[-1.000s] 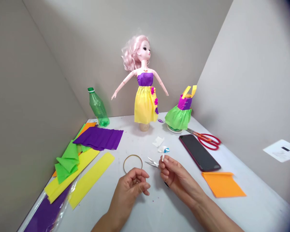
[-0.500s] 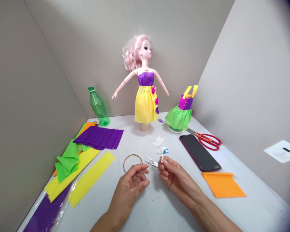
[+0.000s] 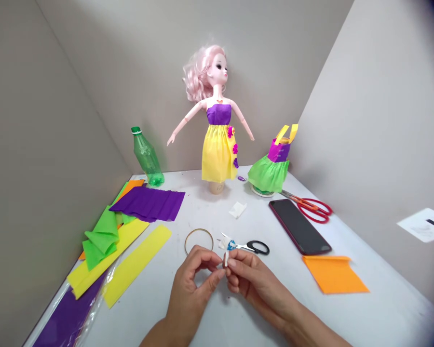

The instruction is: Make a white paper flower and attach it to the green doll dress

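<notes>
My left hand (image 3: 191, 284) and my right hand (image 3: 255, 282) meet low in the middle of the table. Fingertips of both pinch a small white stick (image 3: 226, 258) with a twist of white and blue paper at its top. Just beyond them lie small scissors with black handles (image 3: 257, 247), their blades near the paper twist. A thin gold ring (image 3: 198, 242) lies under my left fingers, apparently apart from them. A small white paper scrap (image 3: 237, 209) lies farther up the table.
A pink-haired doll (image 3: 219, 115) in a crepe-paper dress stands at the back, beside a small dress form (image 3: 273, 166) and a green bottle (image 3: 147, 158). Crepe paper sheets (image 3: 148, 204) cover the left; a phone (image 3: 299, 226), red scissors (image 3: 313, 208) and orange paper (image 3: 332, 274) lie right.
My left hand has moved right and now pinches the stick with my right hand. Both hands have shifted, uncovering the black scissor handles. The stick's top has moved down and left.
</notes>
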